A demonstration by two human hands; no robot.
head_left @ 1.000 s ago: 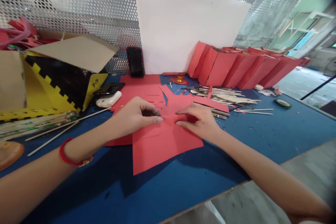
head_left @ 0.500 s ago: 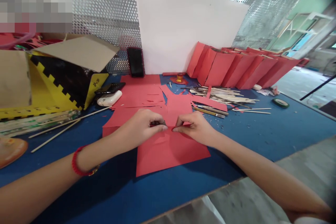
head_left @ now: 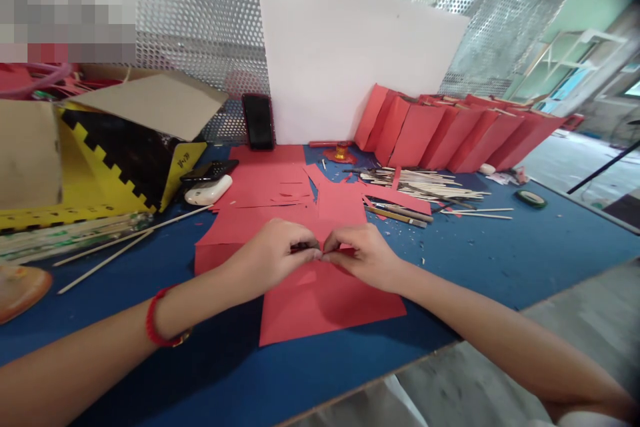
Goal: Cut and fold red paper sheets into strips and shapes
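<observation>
A sheet of red paper lies at the front of the blue table, its near edge turned toward me. My left hand and my right hand meet over the sheet's far part, thumbs and forefingers pinched with the tips almost touching. Both seem to grip the paper along a fold there, though the fingers partly hide it. More red paper, with slits and cut pieces, spreads beneath and beyond my hands. A red braided bracelet circles my left wrist.
Thin wooden sticks and pencils lie right of the paper. Red paper box shapes stand behind them. A phone leans beside a white board. At left are a yellow-black box and a white case; a tape roll lies right.
My fingertips have come closer together, the right hand moving left along the paper. The whole view has shifted slightly.
</observation>
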